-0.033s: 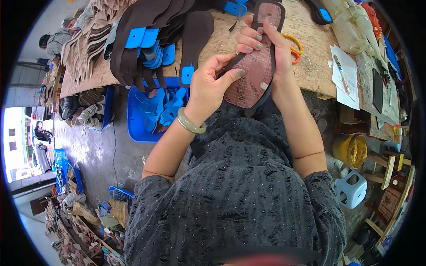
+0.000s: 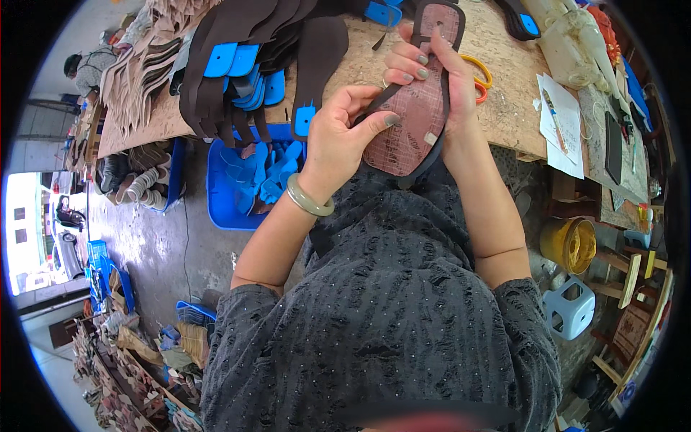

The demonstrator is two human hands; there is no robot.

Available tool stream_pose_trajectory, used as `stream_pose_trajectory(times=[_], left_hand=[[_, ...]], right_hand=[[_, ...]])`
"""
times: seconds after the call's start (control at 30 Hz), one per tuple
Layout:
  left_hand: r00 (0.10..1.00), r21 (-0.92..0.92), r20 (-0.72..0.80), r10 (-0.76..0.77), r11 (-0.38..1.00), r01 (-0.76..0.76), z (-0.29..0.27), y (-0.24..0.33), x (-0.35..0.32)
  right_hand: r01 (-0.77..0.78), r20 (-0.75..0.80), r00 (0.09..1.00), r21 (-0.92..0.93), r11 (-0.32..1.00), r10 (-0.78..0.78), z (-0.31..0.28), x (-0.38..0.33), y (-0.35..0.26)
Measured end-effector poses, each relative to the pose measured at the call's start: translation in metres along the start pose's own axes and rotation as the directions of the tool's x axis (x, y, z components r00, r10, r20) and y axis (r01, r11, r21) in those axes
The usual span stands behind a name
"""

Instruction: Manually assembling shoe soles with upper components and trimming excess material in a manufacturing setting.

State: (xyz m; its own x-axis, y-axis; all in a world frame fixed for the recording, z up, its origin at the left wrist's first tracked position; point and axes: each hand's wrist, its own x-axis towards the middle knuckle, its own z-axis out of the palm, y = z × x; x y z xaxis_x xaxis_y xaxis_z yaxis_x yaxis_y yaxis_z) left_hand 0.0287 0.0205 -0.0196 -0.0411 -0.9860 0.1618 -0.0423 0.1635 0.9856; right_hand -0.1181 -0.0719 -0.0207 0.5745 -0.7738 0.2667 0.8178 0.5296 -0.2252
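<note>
Over the table's near edge I hold a sandal insole [image 2: 409,140], its face reddish brown with a fine pale grid and its rim dark brown. It lies tilted, narrow end away from me. My right hand [image 2: 458,97] wraps behind it, thumb on the face near the narrow end, fingertips curled round the left edge. My left hand [image 2: 342,137], below a bangle [image 2: 308,198], pinches the left edge of the wide part, thumb on top and the other fingers partly hidden. A small pale patch [image 2: 430,137] shows on the face near the right edge.
Dark brown sole-shaped sheets [image 2: 237,25] with blue heel pieces [image 2: 241,61] lie stacked at the left. Beside the insole are yellow-and-orange scissors handles [image 2: 484,68]. A blue bin [image 2: 223,205] of blue pieces stands below; paper [image 2: 565,137] lies right. A person [image 2: 93,68] is far left.
Almost nothing differs. My hands and the insole have shifted very slightly, the grip staying the same.
</note>
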Motion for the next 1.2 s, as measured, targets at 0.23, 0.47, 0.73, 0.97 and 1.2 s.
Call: stream_pose_trajectory(times=[0.23,0.47,0.73,0.97,1.2], left_hand=[[0.956,0.528,0.0,0.293,0.812,-0.249,-0.008,0.005,0.004],[0.788,0.798,0.098,0.608,0.425,-0.428,-0.012,-0.01,0.013],[0.889,-0.091,0.349,-0.295,0.934,0.345,-0.031,0.034,0.039],[0.864,-0.486,0.457,-0.21,0.755,0.441,-0.027,0.014,0.032],[0.942,-0.32,0.256,-0.218,0.9,0.296,-0.009,-0.005,0.027]], right_hand=[[0.031,-0.037,0.999,0.12,0.992,-0.026,-0.003,-0.001,-0.005],[0.085,-0.129,0.989,0.079,0.993,-0.074,-0.009,0.006,-0.004],[-0.12,-0.074,0.993,-0.449,0.885,0.097,0.023,0.02,-0.002],[-0.227,-0.115,0.974,-0.541,0.81,0.197,0.024,0.009,-0.007],[-0.077,-0.16,0.965,-0.93,0.36,-0.206,-0.019,0.007,0.009]])
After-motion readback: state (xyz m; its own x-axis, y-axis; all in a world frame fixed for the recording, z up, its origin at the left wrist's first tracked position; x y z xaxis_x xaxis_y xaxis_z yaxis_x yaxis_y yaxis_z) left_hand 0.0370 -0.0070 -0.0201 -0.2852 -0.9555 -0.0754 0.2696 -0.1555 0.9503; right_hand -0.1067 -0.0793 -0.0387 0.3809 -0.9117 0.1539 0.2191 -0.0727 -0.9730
